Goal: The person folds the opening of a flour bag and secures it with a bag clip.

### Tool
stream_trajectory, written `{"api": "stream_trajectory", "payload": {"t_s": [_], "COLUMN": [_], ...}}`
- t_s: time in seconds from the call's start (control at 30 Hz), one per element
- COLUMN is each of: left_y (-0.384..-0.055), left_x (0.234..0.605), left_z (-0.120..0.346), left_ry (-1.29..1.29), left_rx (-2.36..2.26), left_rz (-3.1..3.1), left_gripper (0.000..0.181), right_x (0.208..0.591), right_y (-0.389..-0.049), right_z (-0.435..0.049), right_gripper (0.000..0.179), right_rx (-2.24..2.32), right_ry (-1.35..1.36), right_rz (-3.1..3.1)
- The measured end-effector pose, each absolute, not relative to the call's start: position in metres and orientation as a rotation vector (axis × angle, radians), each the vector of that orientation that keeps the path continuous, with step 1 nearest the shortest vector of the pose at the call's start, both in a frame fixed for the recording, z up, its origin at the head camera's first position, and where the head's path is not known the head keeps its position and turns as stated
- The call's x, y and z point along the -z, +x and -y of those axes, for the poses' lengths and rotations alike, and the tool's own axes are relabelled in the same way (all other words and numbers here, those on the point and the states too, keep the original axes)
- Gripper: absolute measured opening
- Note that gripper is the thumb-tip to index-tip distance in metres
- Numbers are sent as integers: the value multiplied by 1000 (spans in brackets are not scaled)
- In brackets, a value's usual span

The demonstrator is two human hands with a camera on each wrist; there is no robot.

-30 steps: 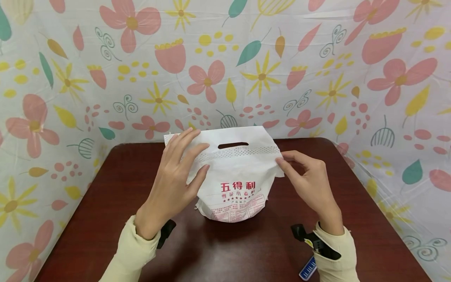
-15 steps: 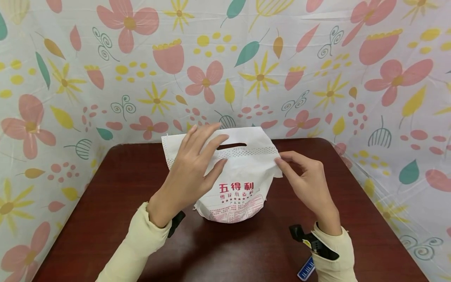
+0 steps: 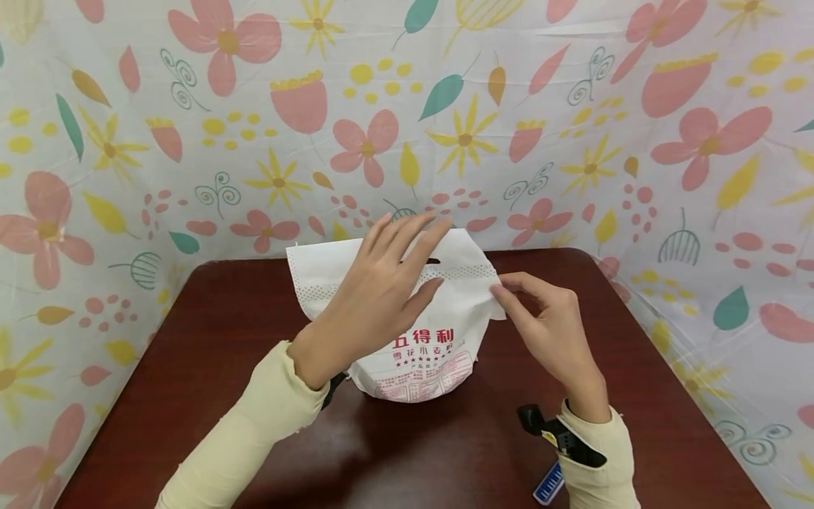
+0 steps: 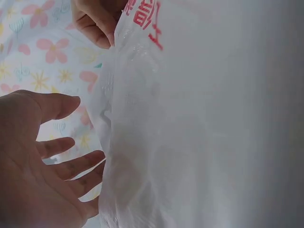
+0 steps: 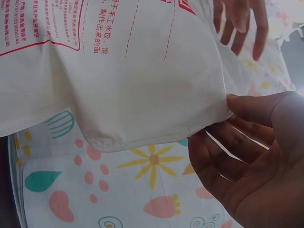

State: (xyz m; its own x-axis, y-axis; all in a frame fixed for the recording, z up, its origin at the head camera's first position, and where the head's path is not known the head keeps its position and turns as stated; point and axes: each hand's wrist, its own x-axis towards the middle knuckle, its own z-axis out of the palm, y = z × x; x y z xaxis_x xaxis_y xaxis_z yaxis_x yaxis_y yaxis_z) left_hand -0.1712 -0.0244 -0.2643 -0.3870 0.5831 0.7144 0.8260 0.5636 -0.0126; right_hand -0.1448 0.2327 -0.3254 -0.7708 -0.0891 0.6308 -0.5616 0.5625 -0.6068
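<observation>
A white bag [image 3: 467, 311] with red printed characters and a slot handle stands upright on the table in the head view, its lower part bulging. My right hand [image 3: 553, 325] pinches its upper right edge between thumb and fingers; the right wrist view shows the thumb [image 5: 251, 109] on one face of the bag's corner. Spread, nearly straight fingers of my left hand [image 3: 381, 290] lie across the bag's upper front and hide part of the handle slot and print. In the left wrist view, the fingertips of that hand [image 4: 28, 156] are right at the bag's edge.
The dark red-brown table [image 3: 210, 339] has a flower-patterned curtain [image 3: 407, 92] behind it and along both sides. A small blue object with white marks [image 3: 548, 484] lies near the right sleeve, which partly covers it. A black camera strap [image 3: 572, 442] circles the right wrist.
My left hand has moved rightward across the bag's front, from its left side to over the handle slot. My right hand keeps its pinch on the edge. The view has shifted slightly.
</observation>
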Motion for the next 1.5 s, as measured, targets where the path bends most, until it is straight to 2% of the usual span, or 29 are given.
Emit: {"api": "stream_trajectory", "payload": {"t_s": [0.47,1.13,1.5], "left_y": [-177,-183,-182], "left_x": [262,266,265], "left_z": [7,3,6], "left_ry": [-1111,-1135,-1153], "left_rx": [250,289,344], "left_rz": [2164,2001,2004], "left_gripper": [59,31,24], "right_x": [328,324,320], "right_y": [-145,-144,-137], "right_z": [-230,-229,-224], "right_gripper": [11,15,21], "right_rx": [-1091,-1025,-861], "right_ry": [530,572,605], "right_rz": [2252,2202,2185]}}
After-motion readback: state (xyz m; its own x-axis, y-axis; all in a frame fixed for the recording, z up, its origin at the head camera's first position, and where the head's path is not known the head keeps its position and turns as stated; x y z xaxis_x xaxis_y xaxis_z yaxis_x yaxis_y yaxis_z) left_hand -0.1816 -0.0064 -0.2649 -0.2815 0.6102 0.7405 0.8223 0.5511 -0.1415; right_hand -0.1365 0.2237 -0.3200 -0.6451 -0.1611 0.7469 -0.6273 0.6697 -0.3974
